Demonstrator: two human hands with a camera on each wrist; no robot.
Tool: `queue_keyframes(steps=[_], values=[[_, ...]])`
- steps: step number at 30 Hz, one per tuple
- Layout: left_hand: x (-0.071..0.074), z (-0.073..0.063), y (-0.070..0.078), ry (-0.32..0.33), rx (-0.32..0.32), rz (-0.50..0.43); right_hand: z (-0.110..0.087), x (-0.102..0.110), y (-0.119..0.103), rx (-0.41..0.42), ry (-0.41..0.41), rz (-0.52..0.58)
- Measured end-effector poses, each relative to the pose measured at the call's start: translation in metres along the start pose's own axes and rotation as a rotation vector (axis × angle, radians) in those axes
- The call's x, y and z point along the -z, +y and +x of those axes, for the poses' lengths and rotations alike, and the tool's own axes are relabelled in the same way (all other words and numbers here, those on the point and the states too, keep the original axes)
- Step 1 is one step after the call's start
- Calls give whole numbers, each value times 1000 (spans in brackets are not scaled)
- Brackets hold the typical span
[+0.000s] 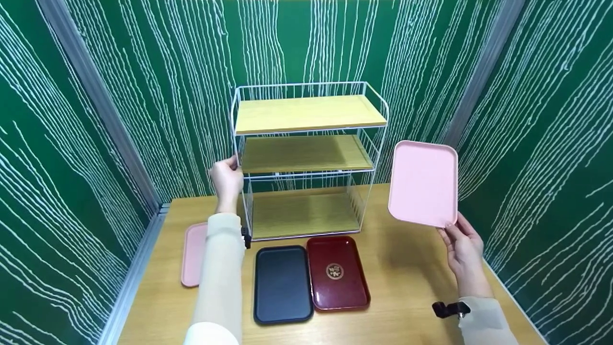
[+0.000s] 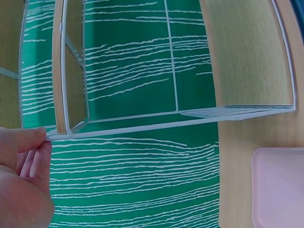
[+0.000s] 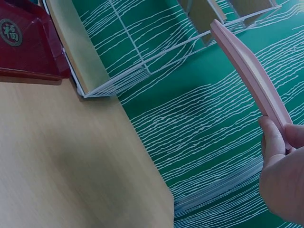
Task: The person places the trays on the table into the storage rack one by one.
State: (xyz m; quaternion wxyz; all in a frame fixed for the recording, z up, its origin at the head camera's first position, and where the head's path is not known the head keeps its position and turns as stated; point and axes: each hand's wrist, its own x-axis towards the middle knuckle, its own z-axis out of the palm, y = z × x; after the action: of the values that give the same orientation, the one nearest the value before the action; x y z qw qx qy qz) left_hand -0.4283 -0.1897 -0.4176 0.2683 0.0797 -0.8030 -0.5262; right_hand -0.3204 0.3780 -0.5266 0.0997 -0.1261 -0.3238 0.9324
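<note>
My right hand pinches a pink tray by its lower right corner and holds it up, tilted upright, to the right of the rack. In the right wrist view the same tray appears edge-on between thumb and fingers. A white wire rack with three wooden shelves stands at the back of the table. Its left front post is pinched by my left hand at the height of the middle shelf; the left wrist view shows thumb and fingers on the wire.
In front of the rack lie a black tray and a dark red tray with a gold emblem, side by side. A second pink tray lies at the left, partly behind my left sleeve. Green walls with white lines enclose the table.
</note>
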Motion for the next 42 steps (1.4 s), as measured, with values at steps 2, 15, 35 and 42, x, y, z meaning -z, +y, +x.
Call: queue_keyframes(steps=[2, 15, 35, 42], values=[[0, -1, 1, -1, 2, 4, -1, -1, -1, 11, -15, 3], [0, 1, 0, 11, -21, 19, -6, -21, -12, 74, -69, 50], [0, -1, 1, 4, -15, 27, -18, -57, -16, 128, -208, 105], [1, -1, 1, 1, -13, 16, -22, -70, -11, 135, -269, 96]])
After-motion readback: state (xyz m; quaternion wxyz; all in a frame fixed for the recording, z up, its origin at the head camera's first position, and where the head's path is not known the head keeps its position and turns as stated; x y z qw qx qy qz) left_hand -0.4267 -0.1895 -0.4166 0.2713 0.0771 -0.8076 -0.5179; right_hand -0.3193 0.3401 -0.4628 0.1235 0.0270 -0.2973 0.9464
